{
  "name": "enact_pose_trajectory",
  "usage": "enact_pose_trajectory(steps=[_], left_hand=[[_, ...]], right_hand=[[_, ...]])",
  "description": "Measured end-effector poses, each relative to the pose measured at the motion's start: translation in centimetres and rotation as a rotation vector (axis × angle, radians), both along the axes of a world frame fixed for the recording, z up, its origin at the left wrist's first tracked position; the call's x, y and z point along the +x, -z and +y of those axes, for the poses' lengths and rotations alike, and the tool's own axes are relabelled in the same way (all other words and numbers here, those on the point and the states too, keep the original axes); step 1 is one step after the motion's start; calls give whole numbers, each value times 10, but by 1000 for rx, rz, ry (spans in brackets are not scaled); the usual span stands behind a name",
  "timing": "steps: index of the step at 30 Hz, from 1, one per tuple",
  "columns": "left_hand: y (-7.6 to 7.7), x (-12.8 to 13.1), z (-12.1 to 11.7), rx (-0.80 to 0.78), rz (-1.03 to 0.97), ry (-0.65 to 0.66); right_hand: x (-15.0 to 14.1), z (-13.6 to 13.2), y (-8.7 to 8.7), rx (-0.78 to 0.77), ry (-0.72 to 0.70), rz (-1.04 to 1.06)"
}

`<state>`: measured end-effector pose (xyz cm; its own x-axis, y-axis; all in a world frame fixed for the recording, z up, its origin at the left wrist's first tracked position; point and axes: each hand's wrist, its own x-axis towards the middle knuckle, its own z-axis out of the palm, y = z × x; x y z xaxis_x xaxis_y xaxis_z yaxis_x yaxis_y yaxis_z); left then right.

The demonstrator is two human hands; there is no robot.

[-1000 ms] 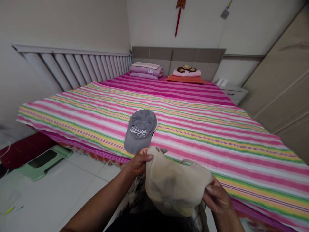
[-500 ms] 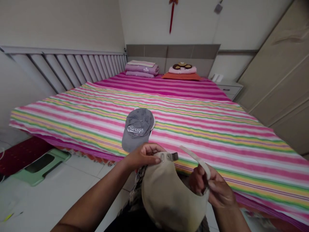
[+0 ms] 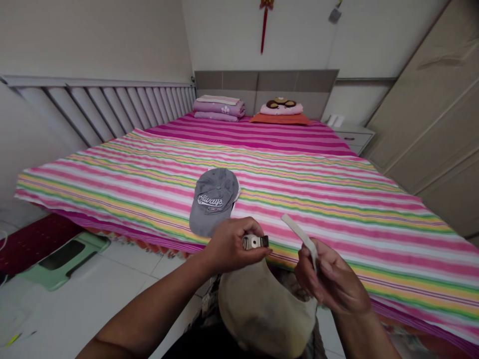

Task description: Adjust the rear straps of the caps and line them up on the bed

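A beige cap (image 3: 267, 304) hangs between my two hands, low and close to my body, its back opening facing the bed. My left hand (image 3: 239, 244) pinches the cap's metal buckle (image 3: 258, 242) between thumb and fingers. In my right hand (image 3: 333, 274) is the cap's loose strap (image 3: 299, 232), gripped near its base, with the free end sticking up and to the left. The strap's end and the buckle are apart. Just beyond my left hand, a grey cap (image 3: 213, 199) with white "Always" lettering lies on the bed, its brim toward me.
The bed's striped sheet (image 3: 337, 199) spreads in front of me. Folded bedding (image 3: 219, 107) and an orange pillow (image 3: 280, 118) sit by the headboard (image 3: 295, 85). A green stool (image 3: 71, 259) stands on the floor at left, a white nightstand (image 3: 354, 137) at far right.
My left hand has shifted its grip round the buckle, fingers now above and thumb below. My right hand has slid higher on the strap, whose free end points up more.
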<state>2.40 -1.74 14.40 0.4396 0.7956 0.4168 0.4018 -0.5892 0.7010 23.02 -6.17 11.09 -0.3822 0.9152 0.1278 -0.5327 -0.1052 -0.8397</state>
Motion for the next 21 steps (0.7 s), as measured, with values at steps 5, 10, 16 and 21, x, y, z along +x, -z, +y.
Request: enact_pose_trajectory(steps=[5, 10, 16, 21], left_hand=[[4, 1, -3, -102, -107, 28], [15, -5, 5, -506, -341, 204], [22, -8, 7, -541, -330, 232], [24, -8, 5, -437, -292, 239]], right_hand=[[-6, 6, -7, -87, 127, -112], [-8, 10, -15, -129, 170, -142], [-12, 10, -16, -139, 235, -222], [-12, 12, -18, -135, 248, -278]])
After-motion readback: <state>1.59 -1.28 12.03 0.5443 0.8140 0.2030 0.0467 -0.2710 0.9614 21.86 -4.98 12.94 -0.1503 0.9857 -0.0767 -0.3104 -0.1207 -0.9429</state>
